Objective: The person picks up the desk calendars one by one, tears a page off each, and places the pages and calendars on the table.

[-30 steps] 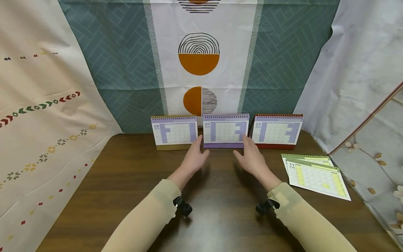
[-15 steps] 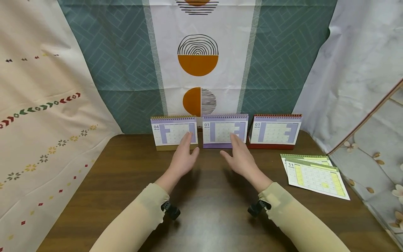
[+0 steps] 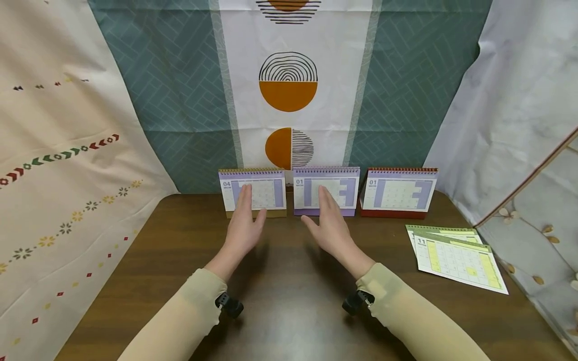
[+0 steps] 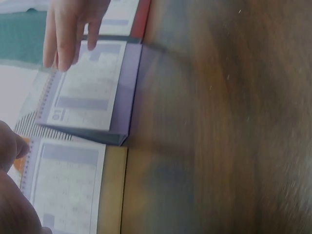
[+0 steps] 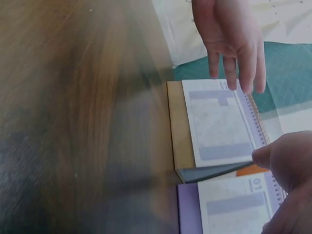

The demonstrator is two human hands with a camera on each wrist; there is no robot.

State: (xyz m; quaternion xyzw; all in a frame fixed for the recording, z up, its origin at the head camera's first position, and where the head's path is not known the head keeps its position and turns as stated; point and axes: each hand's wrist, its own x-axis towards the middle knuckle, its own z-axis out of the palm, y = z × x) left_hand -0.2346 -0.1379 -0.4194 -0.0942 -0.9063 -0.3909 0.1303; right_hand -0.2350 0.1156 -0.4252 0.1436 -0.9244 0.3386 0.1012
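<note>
My left hand reaches forward with straight fingers, overlapping the desk calendar with a tan base in the head view. My right hand, fingers also extended, overlaps the lower part of the desk calendar with a purple base. Neither hand holds anything. A third desk calendar with a red base stands to the right of the purple one. All three stand upright in a row at the back of the table. In the left wrist view, the purple-base calendar stands between the tan and red ones.
On the right of the brown wooden table lie two overlapping green-topped calendars. Behind the table hangs a patterned cloth. A cream cloth drapes at the left and a pale floral one at the right.
Both hands have drawn left, away from the sides of the purple-base calendar. The left hand has moved over to the front of the tan-base one. The calendars stand as before.
</note>
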